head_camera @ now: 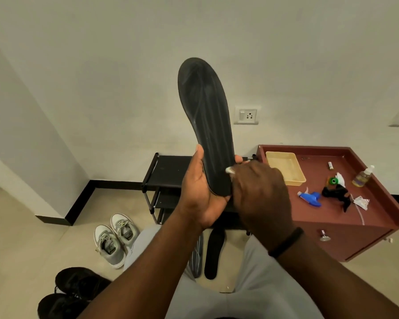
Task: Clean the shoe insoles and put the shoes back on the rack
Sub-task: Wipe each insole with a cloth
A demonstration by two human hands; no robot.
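My left hand (199, 194) grips the heel end of a black insole (205, 116) and holds it upright in front of me. My right hand (260, 194) presses a small white wipe (230, 169) against the insole's lower right edge. Two more dark insoles (213, 254) lie on the floor between my knees. A grey and white pair of sneakers (115, 238) stands on the floor at the left, and a black pair of shoes (72, 293) sits nearer, at the bottom left. The black shoe rack (168, 171) stands against the wall behind my hands.
A maroon cabinet (332, 217) at the right carries a yellow tray (286, 166), a blue spray head (310, 198), a black object (336, 194), a small bottle of amber liquid (363, 176) and crumpled paper (361, 201). Wall sockets (247, 115) sit above the rack.
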